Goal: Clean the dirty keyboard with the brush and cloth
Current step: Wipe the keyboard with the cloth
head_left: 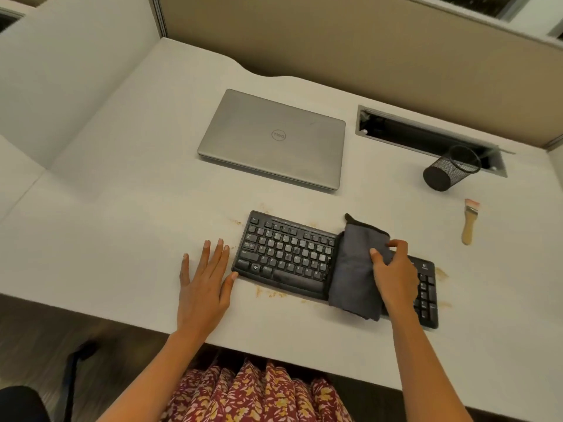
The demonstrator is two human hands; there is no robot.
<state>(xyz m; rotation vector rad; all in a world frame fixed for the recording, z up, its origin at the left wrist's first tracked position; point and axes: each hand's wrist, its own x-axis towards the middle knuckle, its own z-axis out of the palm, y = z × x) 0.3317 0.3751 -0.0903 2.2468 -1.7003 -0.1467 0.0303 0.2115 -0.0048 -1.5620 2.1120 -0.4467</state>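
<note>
My right hand [396,275] grips the gray cloth [353,275] on the black keyboard [283,254]. My left hand [204,284] lies flat, thumb touching its left end. The brush [468,221] lies beyond my right fingers.

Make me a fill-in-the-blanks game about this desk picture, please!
1. The right hand grips a grey ____ draped over the keyboard.
2. The left hand rests flat on the ____.
3. Right of the keyboard lies a wooden-handled ____, untouched.
4. The lid of the silver laptop is ____.
Missing words: cloth, desk, brush, closed.
</note>
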